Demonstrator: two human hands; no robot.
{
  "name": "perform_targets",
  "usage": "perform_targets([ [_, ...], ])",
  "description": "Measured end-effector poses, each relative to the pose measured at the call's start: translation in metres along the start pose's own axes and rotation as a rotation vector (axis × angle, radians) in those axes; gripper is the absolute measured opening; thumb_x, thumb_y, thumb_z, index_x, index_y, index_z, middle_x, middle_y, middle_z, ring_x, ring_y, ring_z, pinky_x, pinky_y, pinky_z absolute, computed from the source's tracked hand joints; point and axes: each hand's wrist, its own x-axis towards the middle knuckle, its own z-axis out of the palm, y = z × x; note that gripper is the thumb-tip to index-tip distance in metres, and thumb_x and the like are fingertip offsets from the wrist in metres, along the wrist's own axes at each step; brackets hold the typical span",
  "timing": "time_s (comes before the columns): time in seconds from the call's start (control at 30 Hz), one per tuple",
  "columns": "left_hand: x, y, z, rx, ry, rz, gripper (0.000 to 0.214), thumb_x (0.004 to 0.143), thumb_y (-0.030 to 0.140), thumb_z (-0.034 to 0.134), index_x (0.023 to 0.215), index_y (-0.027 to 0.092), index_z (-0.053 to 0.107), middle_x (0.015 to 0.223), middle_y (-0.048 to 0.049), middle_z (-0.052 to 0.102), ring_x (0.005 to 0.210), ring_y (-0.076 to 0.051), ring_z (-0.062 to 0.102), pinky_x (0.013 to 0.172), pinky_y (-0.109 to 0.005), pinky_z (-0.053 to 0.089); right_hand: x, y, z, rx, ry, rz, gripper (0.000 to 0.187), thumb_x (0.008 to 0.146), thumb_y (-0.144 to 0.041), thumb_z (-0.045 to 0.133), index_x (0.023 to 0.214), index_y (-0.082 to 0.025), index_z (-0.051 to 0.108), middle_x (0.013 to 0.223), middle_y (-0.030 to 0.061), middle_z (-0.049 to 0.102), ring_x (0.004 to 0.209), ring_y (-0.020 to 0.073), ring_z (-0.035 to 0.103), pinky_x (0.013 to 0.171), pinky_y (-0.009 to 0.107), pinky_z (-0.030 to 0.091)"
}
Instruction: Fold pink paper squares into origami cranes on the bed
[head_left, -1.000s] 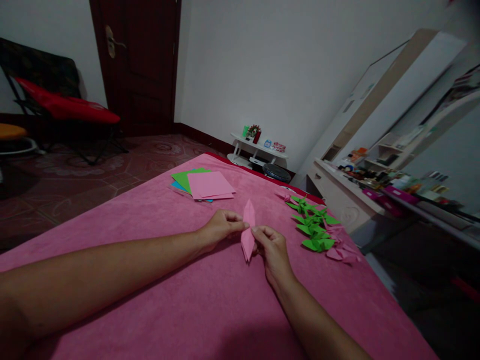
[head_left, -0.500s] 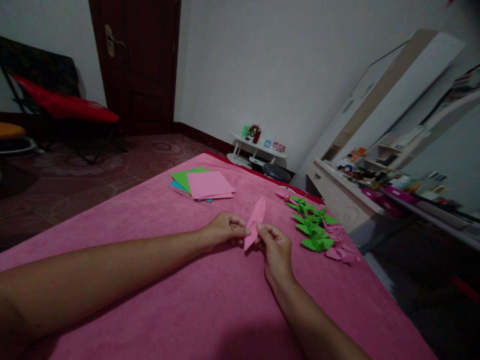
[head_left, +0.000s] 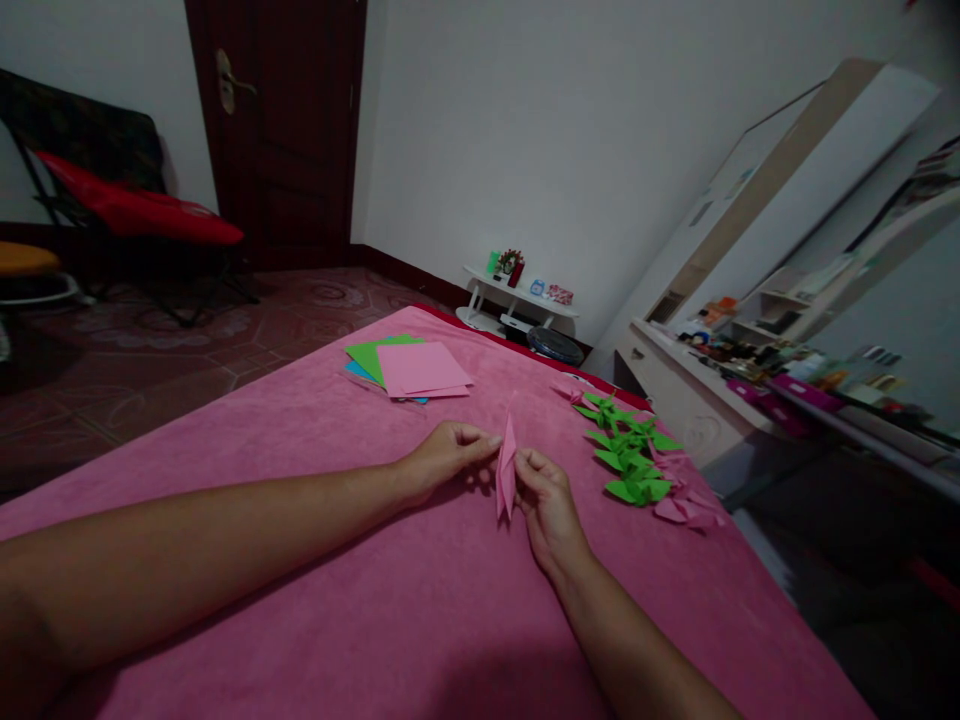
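Note:
A folded pink paper piece (head_left: 508,468), long and pointed, stands nearly edge-on over the pink cloth (head_left: 375,590). My left hand (head_left: 444,458) pinches its left side with the fingertips. My right hand (head_left: 546,500) pinches its right side, fingers closed on the paper. Both forearms reach in from the bottom of the view and rest on the cloth.
A stack of flat coloured sheets (head_left: 411,368), pink over green and blue, lies farther away. Several folded green pieces (head_left: 628,452) and pink pieces (head_left: 686,508) lie at the right. A dresser with small items (head_left: 750,370) stands beyond the right edge. A red chair (head_left: 127,210) and door are at the back.
The pink paper piece has been turned between my fingers from tilted right to nearly upright and edge-on. Both hands stayed in about the same place.

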Motion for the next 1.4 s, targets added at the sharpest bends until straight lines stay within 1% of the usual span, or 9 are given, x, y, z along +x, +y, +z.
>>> perform_targets([
  [0.1, 0.001, -0.001, -0.001, -0.049, 0.006, 0.006, 0.041, 0.072, 0.051, 0.065, 0.070, 0.010, 0.062, 0.058, -0.0028, 0.059, 0.048, -0.008, 0.053, 0.048, -0.019, 0.037, -0.001, -0.001, 0.002, -0.009, -0.032, 0.010, 0.026, 0.068, -0.040, 0.069, 0.062, -0.017, 0.058, 0.055, -0.0004, 0.060, 0.044, 0.0091, 0.042, 0.047, 0.021, 0.034],
  [0.23, 0.001, -0.002, -0.002, -0.086, -0.004, -0.007, 0.038, 0.072, 0.049, 0.065, 0.068, 0.011, 0.061, 0.057, -0.0024, 0.059, 0.046, -0.008, 0.052, 0.047, -0.019, 0.037, 0.000, 0.001, 0.000, -0.021, -0.004, 0.006, 0.027, 0.067, -0.041, 0.070, 0.063, -0.016, 0.058, 0.054, -0.0009, 0.058, 0.045, 0.0094, 0.044, 0.044, 0.019, 0.032],
  [0.4, 0.000, 0.000, -0.001, -0.091, 0.023, 0.002, 0.033, 0.073, 0.041, 0.065, 0.061, 0.012, 0.056, 0.049, 0.0011, 0.054, 0.042, -0.007, 0.049, 0.046, -0.020, 0.038, 0.003, 0.010, -0.006, -0.088, 0.021, -0.080, 0.027, 0.071, -0.040, 0.068, 0.065, -0.016, 0.058, 0.049, -0.0029, 0.052, 0.042, 0.0081, 0.040, 0.043, 0.019, 0.032],
  [0.5, -0.001, 0.002, 0.000, -0.082, 0.030, -0.003, 0.031, 0.074, 0.039, 0.063, 0.060, 0.013, 0.055, 0.050, 0.0010, 0.054, 0.041, -0.007, 0.048, 0.045, -0.020, 0.038, 0.004, 0.013, -0.009, -0.141, 0.044, -0.139, 0.025, 0.074, -0.038, 0.067, 0.068, -0.015, 0.060, 0.049, -0.0035, 0.051, 0.041, 0.0072, 0.041, 0.042, 0.019, 0.032],
  [0.7, -0.001, 0.000, -0.001, -0.065, 0.009, 0.008, 0.035, 0.075, 0.043, 0.061, 0.062, 0.011, 0.059, 0.053, -0.0024, 0.057, 0.043, -0.008, 0.050, 0.044, -0.019, 0.037, 0.002, 0.010, -0.006, -0.169, 0.098, -0.218, 0.021, 0.076, -0.034, 0.067, 0.083, -0.017, 0.058, 0.052, -0.0049, 0.055, 0.040, 0.0061, 0.041, 0.041, 0.017, 0.030],
  [0.8, -0.001, -0.001, -0.002, -0.070, -0.017, 0.030, 0.039, 0.074, 0.047, 0.063, 0.063, 0.010, 0.061, 0.055, -0.0030, 0.057, 0.045, -0.007, 0.049, 0.046, -0.019, 0.036, 0.000, 0.009, -0.004, -0.161, 0.095, -0.246, 0.020, 0.077, -0.033, 0.066, 0.086, -0.018, 0.056, 0.055, -0.0046, 0.057, 0.042, 0.0063, 0.042, 0.041, 0.017, 0.031],
  [1.03, -0.001, -0.002, -0.002, -0.074, -0.034, 0.046, 0.039, 0.076, 0.046, 0.061, 0.064, 0.009, 0.061, 0.056, -0.0028, 0.057, 0.046, -0.007, 0.047, 0.046, -0.019, 0.032, 0.002, 0.011, -0.006, -0.134, 0.082, -0.245, 0.018, 0.079, -0.031, 0.065, 0.087, -0.018, 0.056, 0.053, -0.0060, 0.054, 0.040, 0.0055, 0.041, 0.041, 0.016, 0.030],
  [1.17, -0.001, -0.005, -0.003, -0.108, -0.042, 0.055, 0.037, 0.076, 0.045, 0.061, 0.067, 0.010, 0.062, 0.056, -0.0015, 0.055, 0.047, -0.007, 0.046, 0.046, -0.019, 0.030, 0.003, 0.013, -0.006, -0.110, 0.066, -0.241, 0.017, 0.080, -0.030, 0.064, 0.088, -0.017, 0.056, 0.055, -0.0050, 0.056, 0.040, 0.0050, 0.040, 0.040, 0.016, 0.030],
  [1.4, -0.002, -0.003, -0.002, -0.103, -0.059, 0.062, 0.037, 0.080, 0.043, 0.058, 0.067, 0.009, 0.062, 0.058, -0.0032, 0.057, 0.047, -0.007, 0.047, 0.046, -0.021, 0.025, 0.001, 0.010, -0.004, -0.061, 0.074, -0.213, 0.016, 0.077, -0.028, 0.066, 0.085, -0.016, 0.057, 0.051, -0.0062, 0.054, 0.038, 0.0045, 0.040, 0.039, 0.015, 0.029],
])
